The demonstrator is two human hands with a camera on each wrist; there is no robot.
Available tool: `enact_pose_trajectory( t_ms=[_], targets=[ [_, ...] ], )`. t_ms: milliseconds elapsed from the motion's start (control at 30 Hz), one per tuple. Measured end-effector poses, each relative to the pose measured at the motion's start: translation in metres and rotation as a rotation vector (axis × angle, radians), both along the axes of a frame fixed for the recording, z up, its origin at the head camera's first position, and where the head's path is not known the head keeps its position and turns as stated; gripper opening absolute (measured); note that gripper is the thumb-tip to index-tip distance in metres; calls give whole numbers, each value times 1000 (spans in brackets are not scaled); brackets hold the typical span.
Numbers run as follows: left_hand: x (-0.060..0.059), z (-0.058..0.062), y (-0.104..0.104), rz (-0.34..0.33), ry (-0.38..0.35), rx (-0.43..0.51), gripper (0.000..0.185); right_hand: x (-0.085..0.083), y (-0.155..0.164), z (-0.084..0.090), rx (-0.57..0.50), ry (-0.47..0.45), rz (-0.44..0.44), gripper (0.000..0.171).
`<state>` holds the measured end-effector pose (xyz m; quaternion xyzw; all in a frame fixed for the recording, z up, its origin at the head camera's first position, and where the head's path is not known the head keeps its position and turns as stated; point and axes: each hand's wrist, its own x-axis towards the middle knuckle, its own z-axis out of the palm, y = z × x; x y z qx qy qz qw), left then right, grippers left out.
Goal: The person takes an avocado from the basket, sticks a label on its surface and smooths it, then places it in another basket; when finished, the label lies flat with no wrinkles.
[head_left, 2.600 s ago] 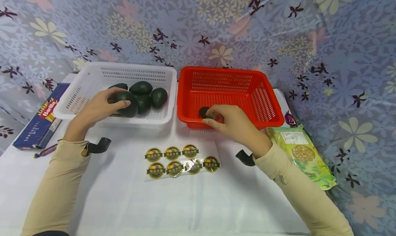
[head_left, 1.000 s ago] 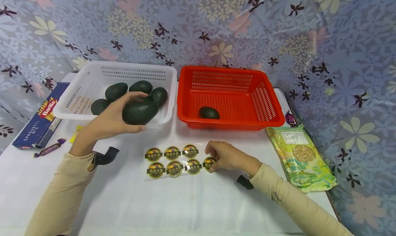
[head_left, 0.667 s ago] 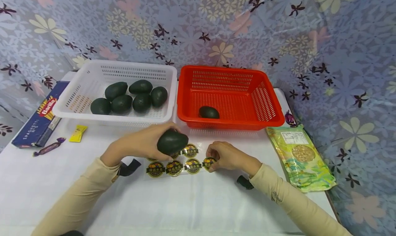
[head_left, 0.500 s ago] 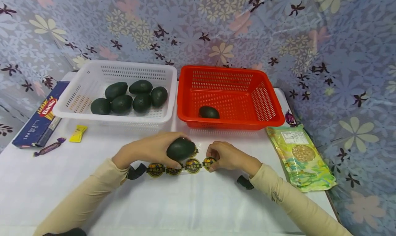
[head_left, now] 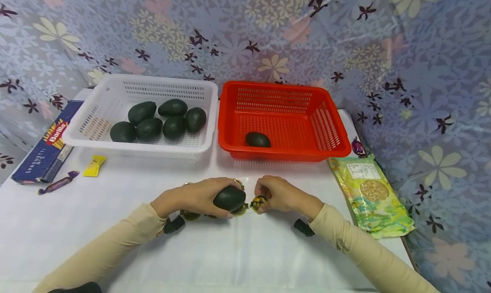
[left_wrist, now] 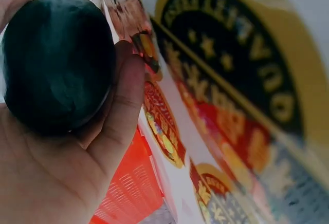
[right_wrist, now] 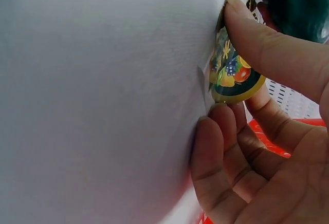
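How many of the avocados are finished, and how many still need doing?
One dark green avocado already lies in the red plastic basket. The left hand holds another avocado over the sticker sheet, while the right hand pinches a round sticker. Six remain in the white plastic basket.

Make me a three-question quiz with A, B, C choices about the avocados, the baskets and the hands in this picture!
1. Where is the lone avocado?
A. red basket
B. white basket
C. on the blue box

2. How many avocados lie in the white basket?
A. two
B. six
C. nine

3. What is the left hand doing?
A. lying flat
B. holding an avocado
C. holding a sweet

Answers: 1 A, it sits alone on the red floor. 2 B, six dark fruits show. 3 B, its fingers curl round the fruit beside the right hand, which pinches a sticker.
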<state>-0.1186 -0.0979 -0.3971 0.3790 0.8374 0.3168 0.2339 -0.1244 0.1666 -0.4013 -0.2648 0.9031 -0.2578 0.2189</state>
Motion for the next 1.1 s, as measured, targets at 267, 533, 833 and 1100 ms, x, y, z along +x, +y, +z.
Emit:
enact_pose_trajectory(
  t_ms=[267, 533, 833, 1100],
  targets=[
    [-2, -6, 1, 4, -23, 25, 60, 2, 0, -1, -25, -25, -18, 39],
    [-2, -6, 3, -6, -29, 42, 58, 3, 2, 2, 5, 12, 8, 38],
    [-4, -3, 2, -5, -111, 52, 59, 6, 7, 3, -76, 47, 65, 34],
    [-4, -2, 3, 28, -132, 18, 63, 6, 15, 19, -203, -4, 25, 25]
  ],
)
